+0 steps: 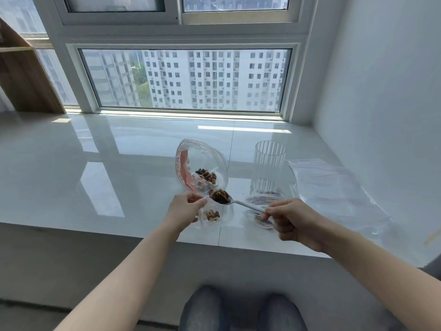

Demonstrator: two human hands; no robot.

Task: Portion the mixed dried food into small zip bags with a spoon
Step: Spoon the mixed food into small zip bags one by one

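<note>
My left hand pinches the lower rim of a small clear zip bag with a red seal, held up with its mouth wide open toward me; some brown dried food lies inside. My right hand grips the handle of a metal spoon. The spoon's bowl carries a heap of nuts and dark dried fruit right at the bag's mouth. Under my hands, a filled small bag lies on the white sill, and another bag holding dried food lies partly hidden beneath my right hand.
A tall ribbed clear glass stands just right of the held bag. A stack of flat clear zip bags lies at the right, near the white wall. The glossy sill ends at an edge below my wrists. A wooden shelf stands far left.
</note>
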